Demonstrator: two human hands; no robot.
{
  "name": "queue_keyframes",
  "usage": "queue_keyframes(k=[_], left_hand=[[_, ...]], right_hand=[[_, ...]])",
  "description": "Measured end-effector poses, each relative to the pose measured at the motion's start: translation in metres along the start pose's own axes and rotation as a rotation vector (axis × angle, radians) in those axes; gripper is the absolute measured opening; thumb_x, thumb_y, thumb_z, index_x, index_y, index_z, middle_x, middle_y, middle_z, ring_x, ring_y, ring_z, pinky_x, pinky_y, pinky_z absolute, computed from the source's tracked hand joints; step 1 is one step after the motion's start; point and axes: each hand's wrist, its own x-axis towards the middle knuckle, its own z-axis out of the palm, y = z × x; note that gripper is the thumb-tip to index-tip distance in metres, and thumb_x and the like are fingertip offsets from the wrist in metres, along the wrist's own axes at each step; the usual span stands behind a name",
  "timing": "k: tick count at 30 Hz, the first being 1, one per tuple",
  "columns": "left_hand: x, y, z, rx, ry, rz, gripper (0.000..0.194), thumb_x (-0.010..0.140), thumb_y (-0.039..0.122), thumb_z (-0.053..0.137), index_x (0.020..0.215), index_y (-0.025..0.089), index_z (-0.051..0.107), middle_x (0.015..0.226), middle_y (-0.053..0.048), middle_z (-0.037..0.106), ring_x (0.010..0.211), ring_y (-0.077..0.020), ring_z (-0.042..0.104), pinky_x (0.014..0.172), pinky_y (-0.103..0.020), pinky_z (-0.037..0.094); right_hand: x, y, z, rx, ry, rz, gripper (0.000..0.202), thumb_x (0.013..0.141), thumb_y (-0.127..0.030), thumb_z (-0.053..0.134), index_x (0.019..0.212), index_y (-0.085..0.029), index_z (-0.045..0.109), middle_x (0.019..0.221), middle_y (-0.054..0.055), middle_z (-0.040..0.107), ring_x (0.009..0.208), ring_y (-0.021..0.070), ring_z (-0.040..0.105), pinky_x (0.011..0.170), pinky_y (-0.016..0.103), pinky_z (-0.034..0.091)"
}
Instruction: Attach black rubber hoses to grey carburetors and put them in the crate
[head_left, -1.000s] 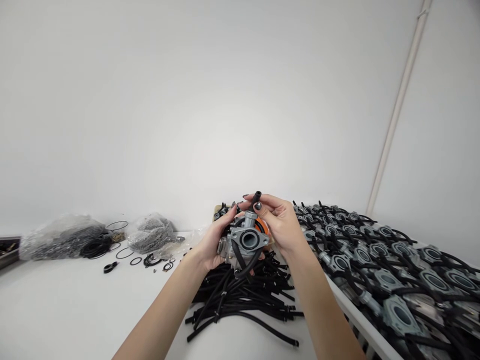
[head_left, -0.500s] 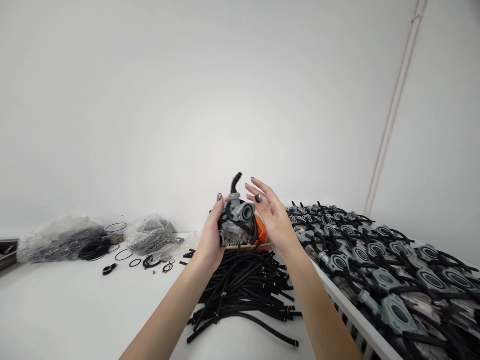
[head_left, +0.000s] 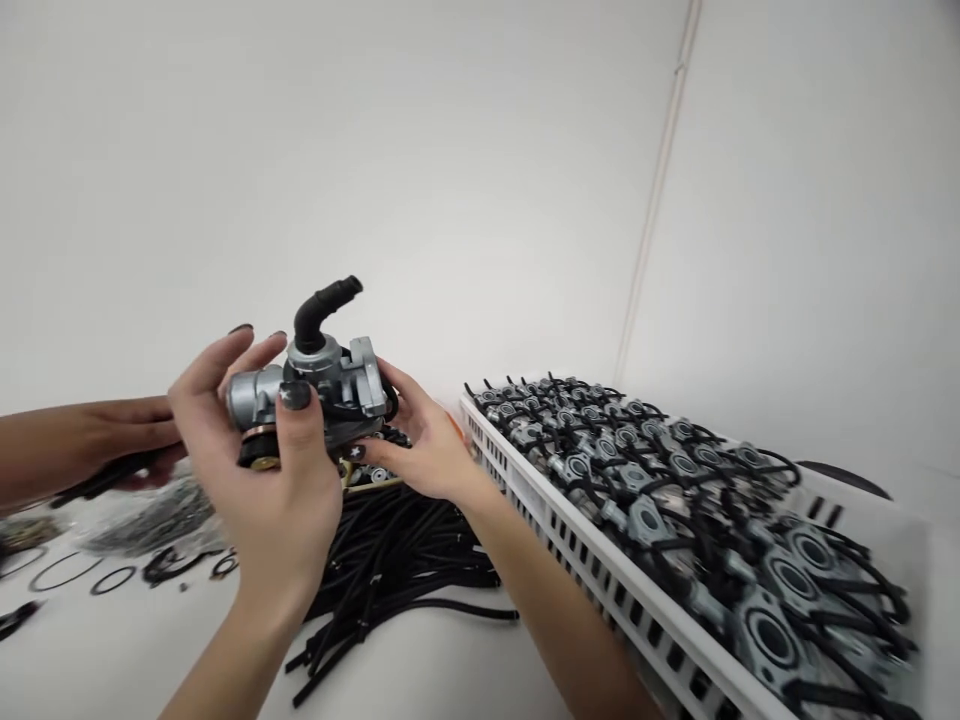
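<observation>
A silver-grey carburetor (head_left: 330, 390) is raised in front of me, upright, with a bent black rubber boot (head_left: 319, 310) on its top. My left hand (head_left: 270, 450) grips its left side, thumb across the front and some fingers raised behind. On the other side my right hand (head_left: 424, 445) holds the carburetor near its flange, thumb underneath; part of the fingers is hidden behind it. Below my hands lies a pile of black hoses (head_left: 397, 560) on the white table (head_left: 420, 670).
On the right stands a white slotted crate (head_left: 555, 520) packed with carburetors (head_left: 645, 520). A co-worker's hand (head_left: 142, 425) reaches in from the left with black hose pieces. Behind it are a plastic bag of parts (head_left: 150, 520) and loose black rings (head_left: 112, 580).
The view has swung right, showing more of the crate. The carburetor is closer and turned, its flange now to the right. My right hand has closed on it. A co-worker's hand has come in.
</observation>
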Motion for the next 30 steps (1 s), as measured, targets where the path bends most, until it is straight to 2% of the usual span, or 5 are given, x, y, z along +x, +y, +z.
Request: queue_keyframes(k=[13, 17, 22, 25, 30], left_hand=[[-0.007, 0.023, -0.010, -0.248, -0.326, -0.075, 0.057, 0.086, 0.058, 0.060, 0.134, 0.029, 0.050, 0.147, -0.007, 0.049, 0.138, -0.0282, 0.045, 0.110, -0.036, 0.041], [-0.009, 0.032, -0.010, -0.454, -0.406, -0.218, 0.064, 0.080, 0.063, 0.064, 0.136, 0.035, 0.050, 0.152, -0.002, 0.043, 0.141, -0.0274, 0.040, 0.111, -0.032, 0.040], [-0.002, 0.039, -0.012, -0.572, -0.319, -0.303, 0.032, 0.085, 0.048, 0.067, 0.111, 0.030, 0.064, 0.118, -0.002, 0.064, 0.110, -0.0221, 0.064, 0.100, -0.036, 0.050], [0.001, 0.042, -0.014, -0.486, -0.401, -0.281, 0.019, 0.088, 0.038, 0.065, 0.103, 0.025, 0.064, 0.091, 0.000, 0.067, 0.088, -0.0167, 0.067, 0.085, -0.030, 0.055], [0.005, 0.030, -0.014, -0.337, -0.426, -0.159, 0.012, 0.086, 0.029, 0.068, 0.094, 0.020, 0.069, 0.074, 0.000, 0.069, 0.063, -0.0120, 0.062, 0.059, -0.023, 0.051]], right_hand=[[-0.020, -0.034, 0.001, -0.044, 0.114, -0.142, 0.089, 0.068, -0.034, 0.085, 0.145, -0.039, 0.040, 0.129, 0.004, 0.067, 0.123, 0.0268, 0.063, 0.105, 0.046, 0.049], [-0.025, -0.050, -0.001, -0.174, 0.322, -0.257, 0.073, 0.063, -0.036, 0.089, 0.127, -0.037, 0.054, 0.129, 0.006, 0.065, 0.127, 0.0294, 0.059, 0.105, 0.048, 0.049], [-0.034, -0.094, 0.005, -0.339, 0.751, -0.433, 0.072, 0.077, -0.047, 0.075, 0.141, -0.036, 0.042, 0.151, 0.008, 0.045, 0.142, 0.0308, 0.043, 0.108, 0.050, 0.046], [-0.075, -0.123, 0.009, -0.407, 1.070, -0.265, 0.065, 0.092, -0.053, 0.049, 0.150, -0.031, 0.031, 0.158, 0.011, 0.036, 0.141, 0.0326, 0.044, 0.110, 0.057, 0.043], [-0.204, -0.149, 0.006, -0.427, 1.468, -0.142, 0.048, 0.100, -0.042, 0.036, 0.148, -0.040, 0.040, 0.160, 0.000, 0.036, 0.142, 0.0300, 0.043, 0.117, 0.058, 0.037]])
